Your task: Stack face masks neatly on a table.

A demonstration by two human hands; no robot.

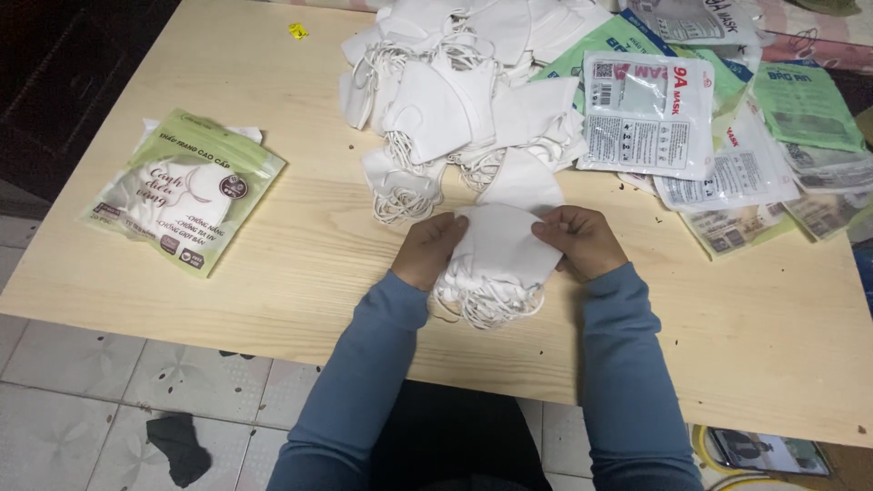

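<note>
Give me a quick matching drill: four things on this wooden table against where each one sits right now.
Things:
1. small stack of white fabric masks
2. green printed pouch lying alone
3. loose heap of white masks
4. small yellow scrap

Places:
A. table's left side
B. far edge, left of the heap
C. between both hands
D. far centre of the table

Pairs: 1-C, 2-A, 3-D, 4-B

Bare table (300, 264) leftward — mask pile (455, 100) blocks ahead.

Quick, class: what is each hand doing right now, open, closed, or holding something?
Left hand: closed on the stack of white masks.
Right hand: closed on the same stack.
</note>
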